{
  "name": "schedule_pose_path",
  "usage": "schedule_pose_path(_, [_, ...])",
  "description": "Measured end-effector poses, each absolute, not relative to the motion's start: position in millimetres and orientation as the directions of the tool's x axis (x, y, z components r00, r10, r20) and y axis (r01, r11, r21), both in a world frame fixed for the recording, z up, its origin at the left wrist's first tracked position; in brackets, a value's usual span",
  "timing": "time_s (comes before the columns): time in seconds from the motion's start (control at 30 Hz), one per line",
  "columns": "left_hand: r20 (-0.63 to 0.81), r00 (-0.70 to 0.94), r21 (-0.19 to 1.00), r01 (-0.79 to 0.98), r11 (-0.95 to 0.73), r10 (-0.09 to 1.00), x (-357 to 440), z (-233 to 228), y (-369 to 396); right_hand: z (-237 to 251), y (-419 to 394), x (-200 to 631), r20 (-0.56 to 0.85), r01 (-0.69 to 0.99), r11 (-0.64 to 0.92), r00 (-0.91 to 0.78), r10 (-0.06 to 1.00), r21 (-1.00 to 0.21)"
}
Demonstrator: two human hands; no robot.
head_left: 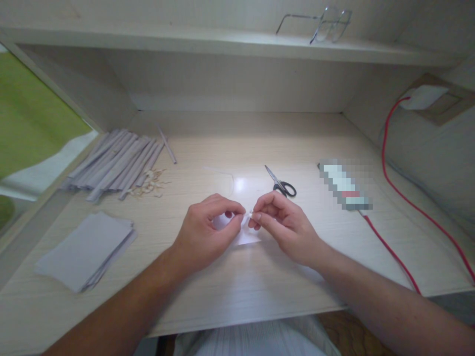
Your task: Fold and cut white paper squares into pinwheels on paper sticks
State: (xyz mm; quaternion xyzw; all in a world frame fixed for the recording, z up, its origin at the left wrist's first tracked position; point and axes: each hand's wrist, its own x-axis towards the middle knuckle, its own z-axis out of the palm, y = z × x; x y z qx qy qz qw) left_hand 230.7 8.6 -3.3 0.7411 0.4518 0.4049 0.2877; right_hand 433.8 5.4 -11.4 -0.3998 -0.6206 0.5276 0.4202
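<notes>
My left hand [210,225] and my right hand [285,225] meet above the middle of the desk, thumb and forefinger of each pinched together. Between the fingertips is a small white piece [251,214], too small to name. The right fingertips close on it; what the left pinch holds is hidden. Beneath the hands, a sheet of white paper [248,237] shows in part. Just behind the left hand lies a thin pale thread [233,182]. Black-handled scissors [284,185] rest behind the right hand, apart from it.
Rolled paper tubes [115,160] lie piled at the left, beside pale scraps [150,184] and a single tube [167,145]. Nearer is a paper stack [87,249]. At the right, a phone [345,185] joins a red cable [393,252]. Glasses [326,24] sit on the shelf [222,42].
</notes>
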Motion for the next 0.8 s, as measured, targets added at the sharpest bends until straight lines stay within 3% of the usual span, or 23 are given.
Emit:
schedule_pose_path(0.3, [0.391,0.212,0.764,0.468,-0.444,0.896,231.5,-4.4,8.7,-14.3,5.8,433.8,0.073,-0.040,0.064,-0.326,0.942,-0.997])
schedule_pose_path(0.8, [0.404,0.295,0.724,0.475,-0.500,0.866,230.3,-6.2,9.8,-11.0,4.4,432.9,0.091,0.103,0.127,-0.301,0.949,-0.987])
